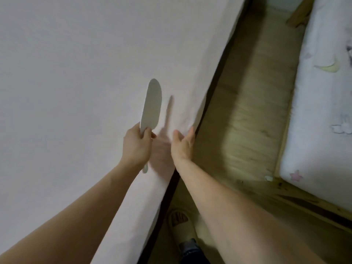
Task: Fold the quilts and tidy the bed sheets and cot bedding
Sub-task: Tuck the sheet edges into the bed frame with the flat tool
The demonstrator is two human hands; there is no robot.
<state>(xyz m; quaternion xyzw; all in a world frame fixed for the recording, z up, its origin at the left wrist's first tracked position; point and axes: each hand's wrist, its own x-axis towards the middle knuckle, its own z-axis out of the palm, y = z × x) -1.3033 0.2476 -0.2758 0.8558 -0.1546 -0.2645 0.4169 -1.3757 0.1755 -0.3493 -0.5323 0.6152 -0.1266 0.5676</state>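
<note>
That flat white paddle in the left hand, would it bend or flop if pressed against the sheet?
Probably stiff: the white paddle stands straight out above the left hand with no droop. Likely light, since it is thin and one hand grips it near its base. Its smooth face would probably slide easily over the pink bed sheet.
</note>
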